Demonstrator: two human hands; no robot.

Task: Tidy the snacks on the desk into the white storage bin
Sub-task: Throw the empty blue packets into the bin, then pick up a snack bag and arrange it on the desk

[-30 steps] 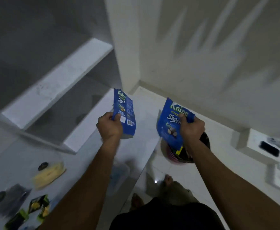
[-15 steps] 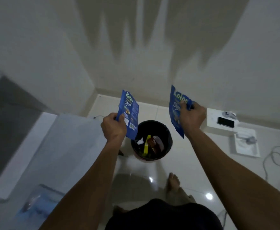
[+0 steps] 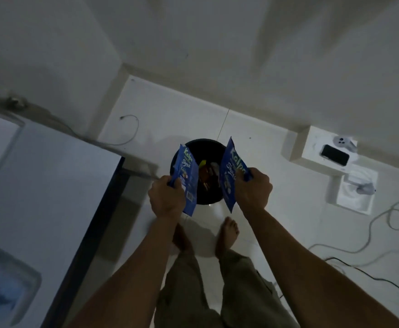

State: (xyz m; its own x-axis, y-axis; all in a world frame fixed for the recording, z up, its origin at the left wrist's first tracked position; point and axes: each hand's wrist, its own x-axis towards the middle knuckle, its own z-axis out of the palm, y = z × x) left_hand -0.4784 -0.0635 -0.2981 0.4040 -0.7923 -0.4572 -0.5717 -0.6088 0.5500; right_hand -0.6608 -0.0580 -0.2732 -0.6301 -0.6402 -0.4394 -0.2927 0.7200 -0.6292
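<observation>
My left hand (image 3: 166, 198) grips a blue Kalpa snack packet (image 3: 187, 179) by its edge. My right hand (image 3: 254, 189) grips a second blue Kalpa snack packet (image 3: 231, 176) the same way. Both packets hang upright over a round black bin (image 3: 200, 147) that stands on the white floor and holds several wrappers. The desk (image 3: 51, 185) lies to the left, and a translucent storage bin (image 3: 6, 285) with blue contents sits at its near left corner.
A low white ledge (image 3: 316, 147) at the right carries a black phone (image 3: 335, 155) and a small white device. Cables (image 3: 383, 223) trail over the floor at the right. My bare feet (image 3: 226, 235) stand just behind the black bin.
The view has swung from the desk and its shelves to the floor. Both hands have come down and closer together, and the two packets now hang over the black bin.
</observation>
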